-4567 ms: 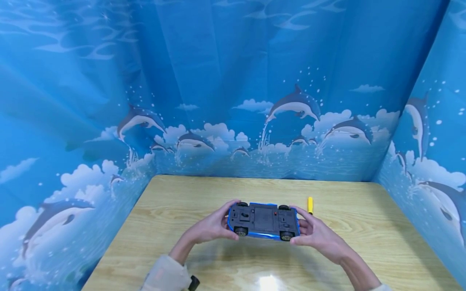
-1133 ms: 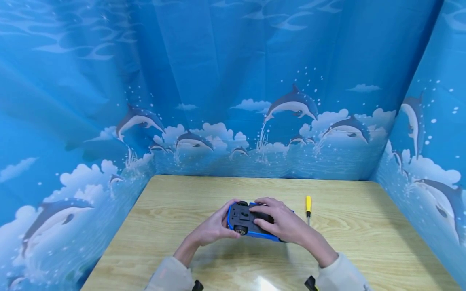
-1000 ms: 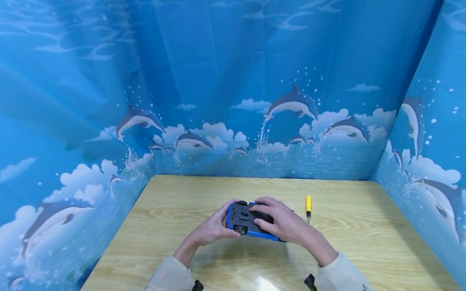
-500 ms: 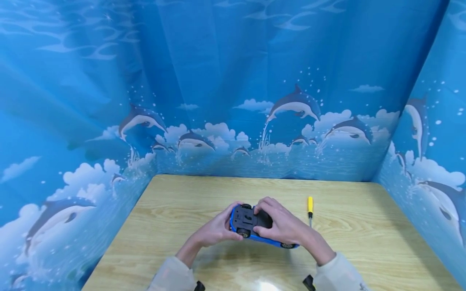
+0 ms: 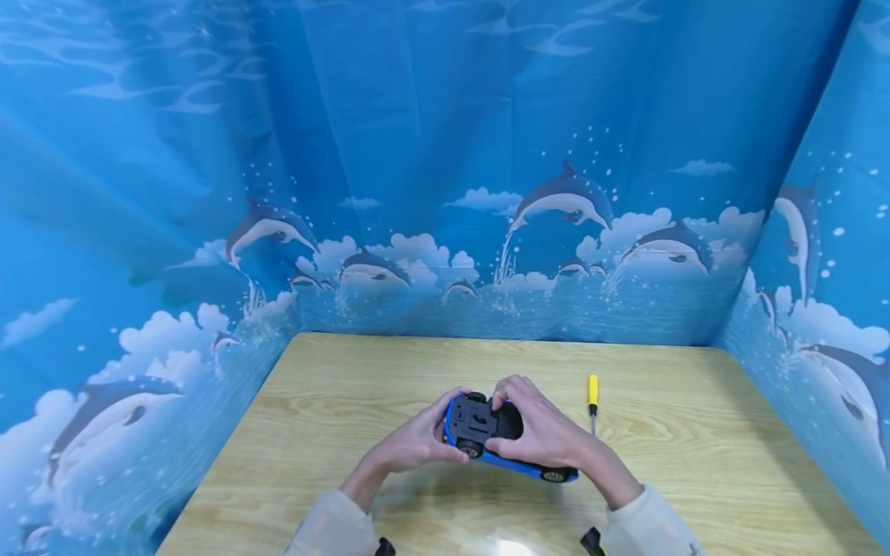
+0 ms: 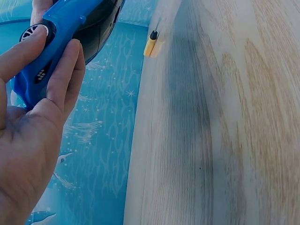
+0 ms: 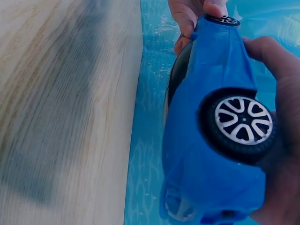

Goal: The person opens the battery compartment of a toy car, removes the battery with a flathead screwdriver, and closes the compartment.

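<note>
So in the head view, lower middle of the frame, there's a small blue plastic toy car with a black underside [image 5: 487,432] held upside down just above the light wood-grain table [image 5: 695,463], tilted so its right end dips toward the tabletop. Both hands are on it. The left hand [image 5: 417,442] has the left end of the car, fingers curled round the nose and the thumb on the near edge by a wheel. From the left wrist view you can see those fingers [image 6: 65,75] lying close together along the blue body, with the car [image 6: 56,28] up in the upper left corner of that frame. The right hand [image 5: 542,432] comes over the top of the black chassis, fingers bent and wrapped across it, covering most of the middle. In the right wrist view the car [image 7: 211,140] fills the right half of the frame, a black wheel with a silver spoked hub [image 7: 241,123] facing the camera, and the thumb pressed against the body at the far right edge.

Right of the hands, a bit further back on the table, lies a small screwdriver with a yellow handle [image 5: 592,391], apart from the car. It also shows at the top of the left wrist view [image 6: 151,43]. Behind the table is a blue dolphin-print backdrop sheet [image 5: 445,193].
</note>
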### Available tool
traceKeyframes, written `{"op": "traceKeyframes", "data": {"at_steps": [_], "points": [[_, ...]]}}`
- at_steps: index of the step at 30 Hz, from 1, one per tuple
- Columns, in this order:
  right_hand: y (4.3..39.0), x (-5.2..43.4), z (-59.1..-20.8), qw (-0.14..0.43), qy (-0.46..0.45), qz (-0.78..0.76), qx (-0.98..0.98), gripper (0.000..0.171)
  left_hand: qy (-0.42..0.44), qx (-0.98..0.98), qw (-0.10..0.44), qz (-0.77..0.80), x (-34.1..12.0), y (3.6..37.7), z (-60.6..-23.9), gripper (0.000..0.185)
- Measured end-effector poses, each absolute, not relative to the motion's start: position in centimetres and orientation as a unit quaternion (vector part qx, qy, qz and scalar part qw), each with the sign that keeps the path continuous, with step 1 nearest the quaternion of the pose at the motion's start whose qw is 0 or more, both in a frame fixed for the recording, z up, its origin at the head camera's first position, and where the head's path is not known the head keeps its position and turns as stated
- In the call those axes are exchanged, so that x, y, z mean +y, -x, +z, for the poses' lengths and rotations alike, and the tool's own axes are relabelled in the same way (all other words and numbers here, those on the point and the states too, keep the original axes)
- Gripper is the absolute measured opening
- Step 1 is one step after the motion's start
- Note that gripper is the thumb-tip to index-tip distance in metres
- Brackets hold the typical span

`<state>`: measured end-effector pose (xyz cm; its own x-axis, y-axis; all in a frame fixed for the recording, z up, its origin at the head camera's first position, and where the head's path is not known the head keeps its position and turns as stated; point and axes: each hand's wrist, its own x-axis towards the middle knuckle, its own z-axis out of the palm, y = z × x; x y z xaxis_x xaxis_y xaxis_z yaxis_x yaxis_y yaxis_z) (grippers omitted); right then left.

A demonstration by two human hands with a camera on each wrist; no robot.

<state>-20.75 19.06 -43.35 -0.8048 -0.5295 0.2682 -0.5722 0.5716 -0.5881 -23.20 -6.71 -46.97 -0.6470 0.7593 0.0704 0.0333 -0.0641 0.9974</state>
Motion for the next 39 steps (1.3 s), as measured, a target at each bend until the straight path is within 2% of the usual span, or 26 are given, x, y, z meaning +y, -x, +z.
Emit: {"op": "traceKeyframes", "data": {"at_steps": [14, 20, 33, 39], "points": [[20.4, 19.5, -43.7, 0.092, -0.282, 0.346, -0.890, 0.044, -0.305, 0.625, 0.275, 0.664, -6.8, 23.4, -47.1, 0.093], [20.2, 19.8, -43.8, 0.118, -0.283, 0.339, -0.889, 0.053, -0.307, 0.631, 0.269, 0.660, -6.9, 23.3, -46.9, 0.094], [19.9, 20.1, -44.3, 0.153, -0.291, 0.329, -0.885, 0.058, -0.317, 0.625, 0.264, 0.663, -7.0, 23.6, -47.1, 0.092], [19.8, 20.2, -44.3, 0.160, -0.283, 0.318, -0.891, 0.057, -0.311, 0.624, 0.265, 0.666, -7.1, 23.5, -47.1, 0.096]]}}
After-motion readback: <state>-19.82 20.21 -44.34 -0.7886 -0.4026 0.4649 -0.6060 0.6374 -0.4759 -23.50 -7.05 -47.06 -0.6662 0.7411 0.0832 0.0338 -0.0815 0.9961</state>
